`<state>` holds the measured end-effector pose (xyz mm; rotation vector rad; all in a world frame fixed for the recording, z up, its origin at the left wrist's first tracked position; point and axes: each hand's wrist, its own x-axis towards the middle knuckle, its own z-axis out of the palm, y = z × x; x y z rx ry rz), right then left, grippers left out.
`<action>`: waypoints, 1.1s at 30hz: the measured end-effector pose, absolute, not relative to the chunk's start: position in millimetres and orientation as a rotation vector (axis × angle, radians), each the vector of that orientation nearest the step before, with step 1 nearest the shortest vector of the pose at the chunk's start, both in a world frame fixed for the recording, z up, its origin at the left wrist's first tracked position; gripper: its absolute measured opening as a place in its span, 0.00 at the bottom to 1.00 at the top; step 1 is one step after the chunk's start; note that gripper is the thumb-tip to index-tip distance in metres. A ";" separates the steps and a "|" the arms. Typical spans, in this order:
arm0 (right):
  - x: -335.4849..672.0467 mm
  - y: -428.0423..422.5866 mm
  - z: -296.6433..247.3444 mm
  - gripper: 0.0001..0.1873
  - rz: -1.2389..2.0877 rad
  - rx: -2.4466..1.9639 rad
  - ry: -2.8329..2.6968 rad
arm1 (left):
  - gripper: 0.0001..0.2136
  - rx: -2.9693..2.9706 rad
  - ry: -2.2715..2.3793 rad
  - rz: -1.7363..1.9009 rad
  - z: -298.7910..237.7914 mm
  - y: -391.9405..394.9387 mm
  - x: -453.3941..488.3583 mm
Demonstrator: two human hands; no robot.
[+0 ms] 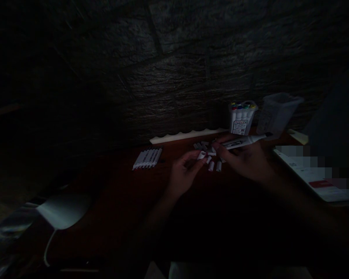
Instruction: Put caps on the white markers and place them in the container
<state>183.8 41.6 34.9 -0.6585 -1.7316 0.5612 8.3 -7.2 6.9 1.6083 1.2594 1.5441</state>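
Between the fingertips of my left hand (184, 170) is a small white marker cap (201, 155). My right hand (244, 157) is closed around a white marker (238, 143), which lies nearly level with a dark tip pointing right. Several loose marker caps (211, 166) are scattered on the table under and between my hands. To the left, a row of white markers (147, 157) lies side by side. The dim light hides the finer details of the caps and the tip.
Behind my right hand stand a clear case (240, 126) full of markers and a translucent container (276, 114). A wavy pale strip (186, 136) runs along the wall. A printed sheet or tablet (314, 178) lies at right, a white object with a cable (64, 211) at left.
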 end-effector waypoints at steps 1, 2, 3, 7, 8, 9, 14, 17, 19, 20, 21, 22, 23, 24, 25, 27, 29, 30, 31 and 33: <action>183.1 41.3 33.9 0.08 0.577 -0.651 -1.753 | 0.08 1.609 1.261 1.539 6.5 -7.1 8.1; 182.4 41.4 32.8 0.08 0.583 -0.648 -1.777 | 0.08 1.609 1.259 1.532 6.2 -7.0 8.0; 181.9 41.7 31.6 0.08 0.582 -0.645 -1.799 | 0.08 1.608 1.253 1.526 5.9 -6.8 7.9; 179.8 42.1 27.3 0.08 0.555 -0.640 -1.836 | 0.09 1.608 1.240 1.513 6.4 -6.1 6.7; 179.3 41.7 26.7 0.08 0.549 -0.632 -1.841 | 0.09 1.607 1.240 1.509 7.0 -6.1 6.3; 179.0 41.3 26.5 0.08 0.544 -0.626 -1.854 | 0.09 1.606 1.239 1.504 7.6 -6.3 5.9; 185.3 49.1 28.8 0.08 0.362 -0.679 -1.876 | 0.10 1.619 1.190 1.444 7.9 -12.3 7.9; 193.0 60.1 29.6 0.09 0.212 -0.785 -1.812 | 0.11 1.643 1.165 1.340 6.1 -15.8 12.7; 195.1 63.5 29.3 0.10 0.209 -0.845 -1.767 | 0.11 1.610 1.166 1.339 5.5 -15.8 14.8; 194.6 63.2 29.1 0.10 0.227 -0.856 -1.752 | 0.11 1.588 1.158 1.354 5.4 -15.1 15.0; 193.4 61.9 28.8 0.10 0.245 -0.850 -1.745 | 0.11 1.567 1.147 1.364 5.4 -14.4 14.8; 191.7 60.0 28.6 0.10 0.259 -0.832 -1.743 | 0.11 1.551 1.135 1.367 5.5 -13.7 14.3; 189.9 57.9 28.5 0.10 0.264 -0.808 -1.742 | 0.11 1.541 1.125 1.368 5.5 -13.2 13.6; 188.4 56.1 28.4 0.10 0.267 -0.788 -1.743 | 0.11 1.535 1.119 1.369 5.5 -12.9 13.1; 187.4 55.0 28.4 0.10 0.273 -0.776 -1.742 | 0.11 1.532 1.117 1.370 5.4 -12.7 12.7; 187.1 54.8 28.6 0.10 0.300 -0.784 -1.721 | 0.11 1.535 1.119 1.370 5.3 -12.7 12.6; 188.3 56.5 29.1 0.11 0.326 -0.816 -1.691 | 0.11 1.543 1.128 1.366 5.3 -12.6 13.0; 189.0 57.4 29.5 0.11 0.336 -0.827 -1.678 | 0.11 1.545 1.136 1.358 5.4 -12.6 13.2; 189.6 58.0 30.0 0.11 0.343 -0.829 -1.671 | 0.11 1.544 1.145 1.351 5.6 -12.5 13.4; 190.1 58.1 31.4 0.10 0.343 -0.817 -1.675 | 0.10 1.543 1.149 1.340 5.8 -12.4 13.4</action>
